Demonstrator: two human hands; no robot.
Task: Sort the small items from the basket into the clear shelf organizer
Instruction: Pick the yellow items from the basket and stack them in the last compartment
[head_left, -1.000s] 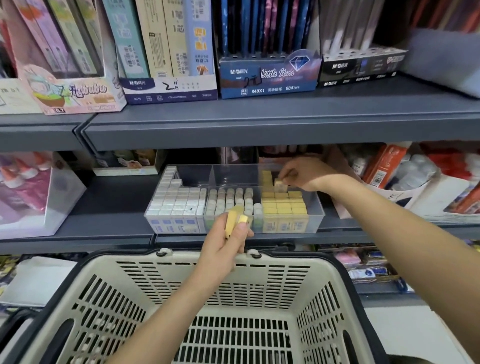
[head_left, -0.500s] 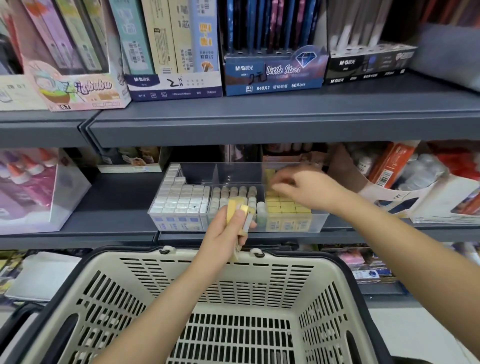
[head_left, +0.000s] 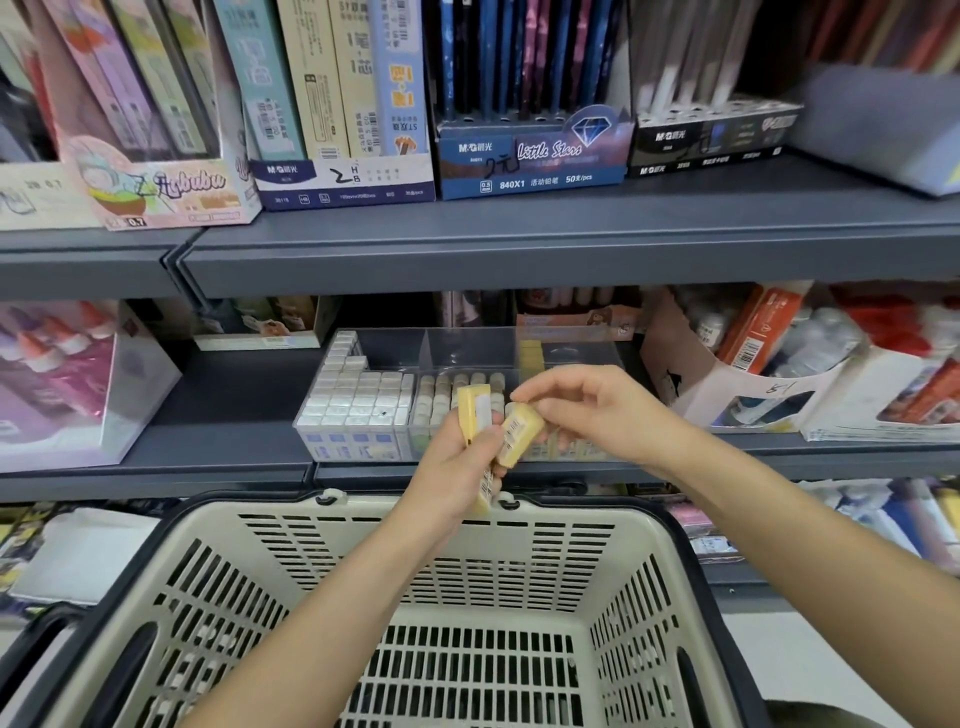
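Observation:
My left hand (head_left: 457, 462) grips a few small yellow erasers (head_left: 474, 410) above the rim of the cream basket (head_left: 467, 613). My right hand (head_left: 592, 410) pinches the top of one yellow eraser (head_left: 519, 434) that leans out of that bunch. Just behind both hands stands the clear shelf organizer (head_left: 467, 348) on the middle shelf. Its left compartment holds white erasers (head_left: 358, 395), the middle one pale round-topped items (head_left: 441, 389), the right one yellow erasers (head_left: 531, 356), mostly hidden by my hands. No loose items show on the basket floor.
Pencil and lead boxes (head_left: 530, 156) line the upper grey shelf (head_left: 519, 244). A box of glue bottles (head_left: 57, 374) stands left of the organizer, and white boxes of orange and red packs (head_left: 769, 374) stand to its right. More stock lies on the lowest shelf.
My right hand has come back out of the organizer's right compartment to my left hand and taken hold of a yellow eraser there. The left hand has barely moved.

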